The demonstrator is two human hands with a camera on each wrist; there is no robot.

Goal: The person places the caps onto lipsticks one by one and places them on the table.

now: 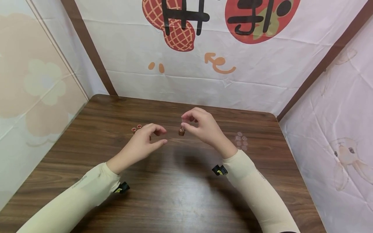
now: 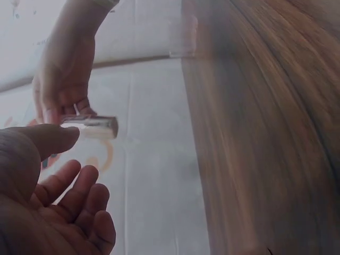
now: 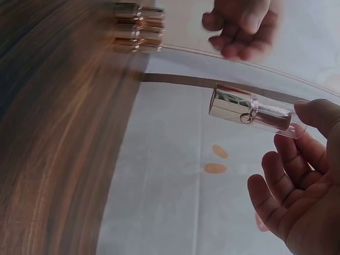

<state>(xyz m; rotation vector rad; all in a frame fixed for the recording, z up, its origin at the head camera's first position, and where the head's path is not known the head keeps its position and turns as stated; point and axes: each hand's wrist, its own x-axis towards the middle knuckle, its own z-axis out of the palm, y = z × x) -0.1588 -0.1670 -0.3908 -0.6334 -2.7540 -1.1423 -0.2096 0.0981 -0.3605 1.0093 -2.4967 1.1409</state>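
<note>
My right hand pinches a lipstick tube between thumb and fingertips at its clear end. The tube has a shiny copper-gold base with a small ring-like emblem, and a dark inner part shows through the clear section. In the head view, the tube hangs base down above the table. Left of it is my left hand, its thumb and loosely bent fingers apart with nothing between them. The left wrist view shows the tube beyond the left thumb.
Several copper-gold tubes stand on the wooden table, partly hidden behind the left hand in the head view. To the right lie several small clear pieces in a cluster. Printed cloth walls border the table's back and sides.
</note>
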